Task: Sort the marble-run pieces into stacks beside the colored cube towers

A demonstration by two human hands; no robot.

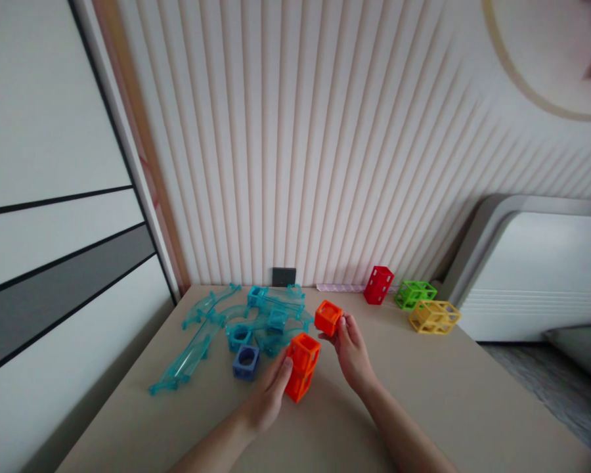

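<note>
Over the tabletop (448, 394), the left hand (270, 389) is curled against one tall orange block (299, 378) — a slack grip could let it tip. The right hand (352, 351) pinches one small orange cube (328, 319), droppable if fingertips slip. Teal track pieces (192, 355) overlap beyond counting; one yellow block (434, 317), one green block (415, 295), one red block (379, 285), one blue cube (246, 363).

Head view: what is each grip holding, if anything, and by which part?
The left grip holds the taller orange piece by its left side; the right grip holds the smaller orange block by its lower right side.
</note>
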